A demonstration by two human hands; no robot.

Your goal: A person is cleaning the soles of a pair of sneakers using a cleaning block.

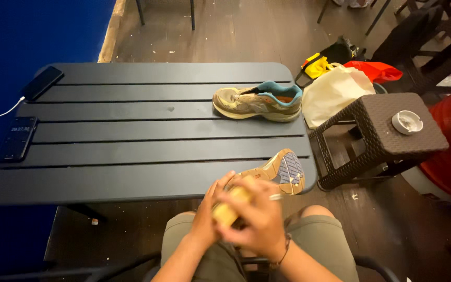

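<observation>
Your left hand and your right hand are both wrapped around one shoe, just over your lap at the near edge of the dark slatted table. The shoe points up and to the right, away from your hands, with its sole facing up. Your right hand is closer to that far end (something tan sits between your palms, too blurry to tell). The other shoe lies flat on the table, well apart, stretched left to right. A cream bag, a red bag and a yellow-and-black bag sit on the floor beyond it
</observation>
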